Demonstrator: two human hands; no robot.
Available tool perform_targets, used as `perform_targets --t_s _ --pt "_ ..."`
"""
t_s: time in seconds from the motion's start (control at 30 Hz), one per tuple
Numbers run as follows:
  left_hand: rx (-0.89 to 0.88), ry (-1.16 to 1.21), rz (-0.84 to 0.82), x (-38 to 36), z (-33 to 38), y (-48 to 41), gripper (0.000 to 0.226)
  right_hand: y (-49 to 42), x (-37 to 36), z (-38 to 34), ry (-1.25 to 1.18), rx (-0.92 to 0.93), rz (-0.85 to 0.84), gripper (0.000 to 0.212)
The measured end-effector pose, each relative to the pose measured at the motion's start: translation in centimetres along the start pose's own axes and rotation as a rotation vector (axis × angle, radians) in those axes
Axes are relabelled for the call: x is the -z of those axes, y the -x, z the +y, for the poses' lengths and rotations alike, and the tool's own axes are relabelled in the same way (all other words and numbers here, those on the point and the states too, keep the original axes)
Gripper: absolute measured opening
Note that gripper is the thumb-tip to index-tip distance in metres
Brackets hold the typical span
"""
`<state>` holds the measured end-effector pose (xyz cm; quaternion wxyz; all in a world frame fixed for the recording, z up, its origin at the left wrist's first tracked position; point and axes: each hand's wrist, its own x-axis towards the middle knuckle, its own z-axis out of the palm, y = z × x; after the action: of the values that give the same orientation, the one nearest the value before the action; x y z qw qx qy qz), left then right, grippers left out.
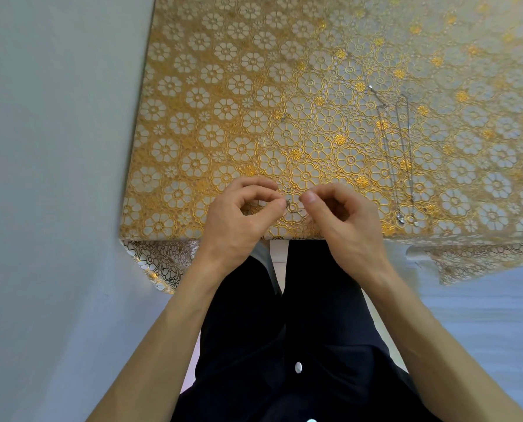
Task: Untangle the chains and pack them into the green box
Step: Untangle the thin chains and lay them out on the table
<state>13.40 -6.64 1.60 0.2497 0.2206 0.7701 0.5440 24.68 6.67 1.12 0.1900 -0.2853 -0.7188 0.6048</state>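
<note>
The worktop (223, 86) has a gold flower cloth. Both hands are at the worktop's near edge. Straight chains (403, 147) lie on the worktop's right side, already sorted, I think. The left hand (238, 217) pinches a tiny tangled chain (293, 207), just above that near edge. The right hand (342, 217) has curled fingers (310, 197) just beside the knot. I cannot tell if they hold a strand. No green box shows. This looks like untangling. Next, the knot likely needs soft, slow pulling apart.
</note>
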Motion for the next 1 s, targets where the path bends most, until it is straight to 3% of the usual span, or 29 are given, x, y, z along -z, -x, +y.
perform_targets --t_s 0.5,1.0 --pt "-0.088 -0.173 0.022 -0.3 0.0 0.4 0.002 0.8 -0.7 -0.5 0.275 0.119 0.040 0.002" --pt "-0.123 -0.228 0.061 -0.4 0.4 0.6 0.003 0.4 -1.0 -0.5 0.322 0.062 -0.105 0.011"
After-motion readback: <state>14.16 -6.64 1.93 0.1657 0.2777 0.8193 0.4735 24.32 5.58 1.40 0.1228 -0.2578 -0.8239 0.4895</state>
